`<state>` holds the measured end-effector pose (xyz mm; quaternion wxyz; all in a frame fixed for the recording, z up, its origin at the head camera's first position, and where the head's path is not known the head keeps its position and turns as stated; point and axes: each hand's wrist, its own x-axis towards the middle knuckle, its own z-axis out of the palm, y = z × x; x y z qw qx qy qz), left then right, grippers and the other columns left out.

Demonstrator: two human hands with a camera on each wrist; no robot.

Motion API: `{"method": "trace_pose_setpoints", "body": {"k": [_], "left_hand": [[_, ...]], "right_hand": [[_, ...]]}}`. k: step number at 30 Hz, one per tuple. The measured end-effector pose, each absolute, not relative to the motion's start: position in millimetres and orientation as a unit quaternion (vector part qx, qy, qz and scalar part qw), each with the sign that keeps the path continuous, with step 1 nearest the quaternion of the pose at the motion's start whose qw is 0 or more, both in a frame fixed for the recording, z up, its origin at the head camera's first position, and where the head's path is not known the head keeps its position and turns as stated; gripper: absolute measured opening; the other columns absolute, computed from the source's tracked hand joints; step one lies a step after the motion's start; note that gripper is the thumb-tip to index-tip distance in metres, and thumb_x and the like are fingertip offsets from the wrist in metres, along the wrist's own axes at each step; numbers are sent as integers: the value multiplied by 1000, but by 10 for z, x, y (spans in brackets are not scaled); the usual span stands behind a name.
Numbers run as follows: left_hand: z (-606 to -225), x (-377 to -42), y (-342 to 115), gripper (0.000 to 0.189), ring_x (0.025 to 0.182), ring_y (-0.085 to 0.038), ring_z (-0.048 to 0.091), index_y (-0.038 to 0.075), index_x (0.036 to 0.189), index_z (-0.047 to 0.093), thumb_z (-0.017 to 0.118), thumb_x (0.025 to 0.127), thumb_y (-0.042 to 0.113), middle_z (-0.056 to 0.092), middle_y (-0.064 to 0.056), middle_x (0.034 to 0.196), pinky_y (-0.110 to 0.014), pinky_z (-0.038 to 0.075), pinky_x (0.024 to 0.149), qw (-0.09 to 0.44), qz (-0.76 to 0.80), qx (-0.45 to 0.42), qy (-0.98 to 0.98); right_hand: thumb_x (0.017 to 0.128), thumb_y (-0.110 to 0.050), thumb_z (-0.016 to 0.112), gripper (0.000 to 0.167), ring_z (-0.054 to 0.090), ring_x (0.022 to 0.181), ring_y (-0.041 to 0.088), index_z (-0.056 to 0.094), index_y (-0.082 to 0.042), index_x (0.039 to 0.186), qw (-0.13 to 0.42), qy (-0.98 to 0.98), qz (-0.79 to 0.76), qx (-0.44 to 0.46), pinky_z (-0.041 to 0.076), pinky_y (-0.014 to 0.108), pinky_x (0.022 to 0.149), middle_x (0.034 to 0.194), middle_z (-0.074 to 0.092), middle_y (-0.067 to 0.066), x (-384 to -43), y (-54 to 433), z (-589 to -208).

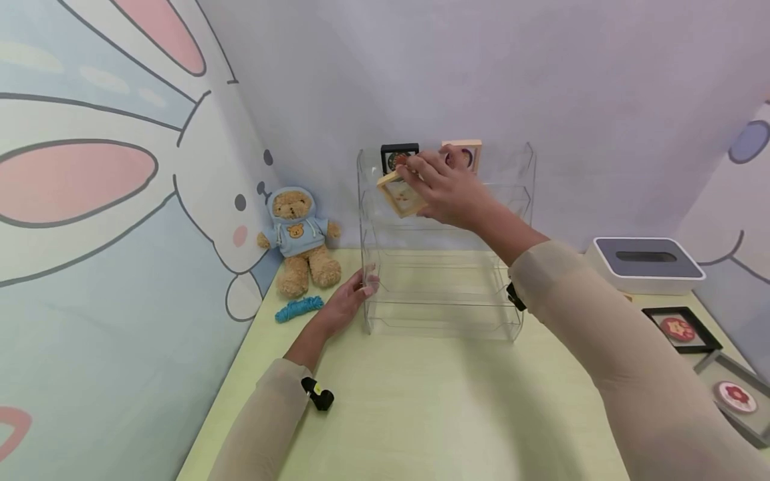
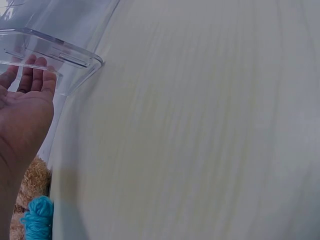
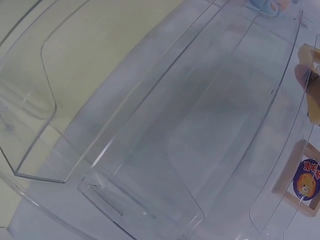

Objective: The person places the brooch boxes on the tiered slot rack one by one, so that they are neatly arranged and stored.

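Observation:
My right hand (image 1: 454, 190) pinches a small light-wood display frame (image 1: 392, 189), tilted, at the top tier of a clear acrylic tiered rack (image 1: 442, 304). In the right wrist view a fingertip (image 3: 302, 75) lies on this frame (image 3: 313, 112) at the right edge. A black frame (image 1: 400, 145) stands on the top tier behind it. To its right is another light-wood frame (image 1: 472, 143), partly hidden by my hand; its round purple badge (image 3: 306, 181) shows a lion-like face. My left hand (image 1: 347, 302) rests against the rack's left side, fingers extended in the left wrist view.
A teddy bear (image 1: 307, 244) in a blue hoodie sits left of the rack, with a bundle of blue cord (image 1: 299, 308) before it. At the right are a tissue box (image 1: 637, 284), a black frame (image 1: 652, 312) with a red badge and a grey frame (image 1: 710, 364).

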<state>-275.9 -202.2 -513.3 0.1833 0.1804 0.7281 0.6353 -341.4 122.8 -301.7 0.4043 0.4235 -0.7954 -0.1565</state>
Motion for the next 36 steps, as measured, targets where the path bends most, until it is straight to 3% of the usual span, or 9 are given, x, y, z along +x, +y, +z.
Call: {"method": "trace_pose_setpoints", "body": {"k": [7,11,18,27,36], "left_hand": [[-5150,-2744,-2024,78,165,-43,34,17,179,19,55,115,44,37,-23,172,-62,22,137,178,634,178,731],[-5143,-2736,-2020,72,166,-41,33,23,178,22,54,116,41,36,-22,173,-61,21,137,184,639,176,725],[-5146,-2759,-2016,68,166,-40,33,28,177,25,53,116,38,37,-20,173,-60,21,137,184,639,173,727],[-5168,-2771,-2013,73,166,-38,34,27,178,22,54,114,41,39,-15,173,-60,22,137,183,634,174,731],[-5164,-2765,-2011,73,165,-39,36,24,178,21,53,114,40,40,-15,172,-61,23,137,180,629,170,737]], "right_hand": [[86,-55,94,101,51,143,35,50,-11,166,389,-798,-161,431,43,63,114,161,55,15,-3426,1186,-3017],[89,-55,91,94,53,137,36,54,-10,163,385,-802,-160,427,43,64,114,157,57,15,-3429,1192,-3032],[101,-41,76,69,55,131,39,58,-5,157,326,-829,-82,447,44,65,111,147,58,18,-3384,1204,-3060],[98,-35,76,72,56,133,40,53,-6,160,302,-843,-11,445,43,69,111,150,58,19,-3348,1232,-3101],[96,-30,78,76,55,139,43,50,-5,162,320,-832,35,452,40,72,114,155,57,21,-3307,1365,-3136]]}}
